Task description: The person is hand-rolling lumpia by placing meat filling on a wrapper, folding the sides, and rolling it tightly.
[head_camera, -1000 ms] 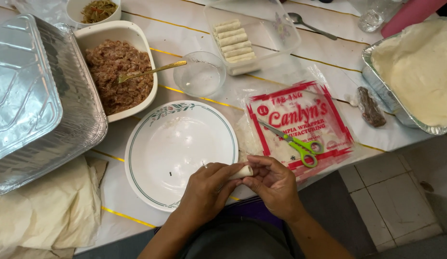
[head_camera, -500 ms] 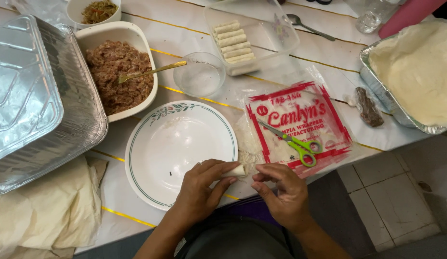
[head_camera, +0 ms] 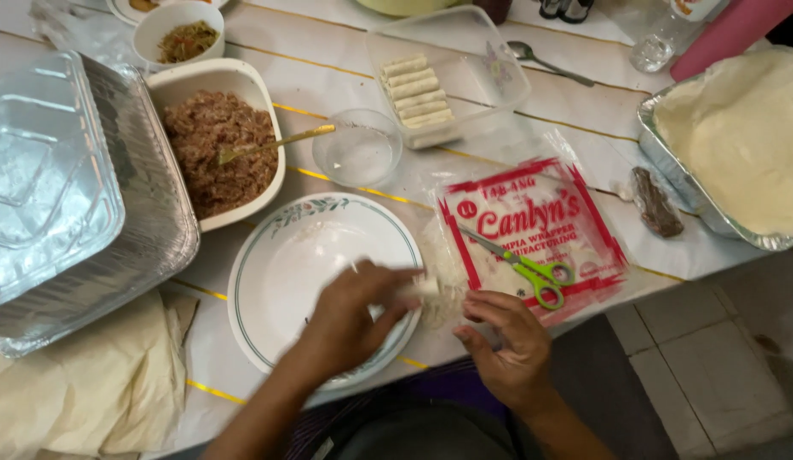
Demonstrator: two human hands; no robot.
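My left hand (head_camera: 350, 319) is over the near right part of a white plate with a green rim (head_camera: 269, 247) and pinches a small pale rolled wrapper (head_camera: 424, 287) by its end. My right hand (head_camera: 507, 341) hovers just right of the roll with its fingers loosely apart and holds nothing. It sits at the near edge of a red and white wrapper packet (head_camera: 533, 217), on which green-handled scissors (head_camera: 533, 273) lie. A thin loose wrapper sheet (head_camera: 448, 268) lies between the plate and the packet.
A white dish of minced filling (head_camera: 218, 149) holds a spoon (head_camera: 281, 139). Beyond stand a small clear bowl (head_camera: 358, 153) and a clear box of finished rolls (head_camera: 418, 89). Foil trays sit at the left (head_camera: 149, 247) and right (head_camera: 669, 162); stacked wrappers (head_camera: 81, 392) lie near left.
Both hands held the roll before. My right hand has let go and drawn back to the right, while my left hand carries the roll toward the plate.
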